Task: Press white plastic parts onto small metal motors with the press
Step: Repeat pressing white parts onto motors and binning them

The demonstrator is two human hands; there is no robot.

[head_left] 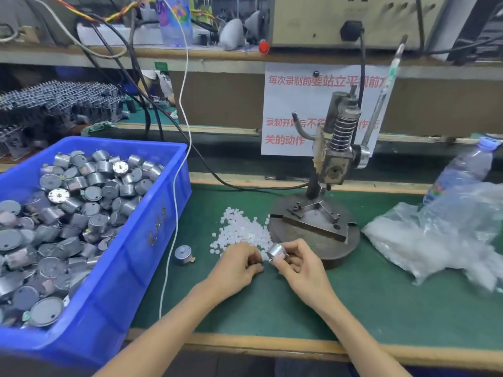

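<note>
place: factory assembly bench, probably | evidence: blue bin (152, 240) of motors (81, 202); hand press (333, 161); posted notice (288, 104)

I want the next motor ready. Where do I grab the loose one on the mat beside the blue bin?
Pinch the loose motor across its round side wall, from above, probably with the left hand, which is nearer. Its flat face points up, leaving the curved wall free; keep off the small tab on its right.

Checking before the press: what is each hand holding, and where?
Right hand grips a motor by its round side. Left hand curls its fingers beside it; any part there is hidden.
</note>
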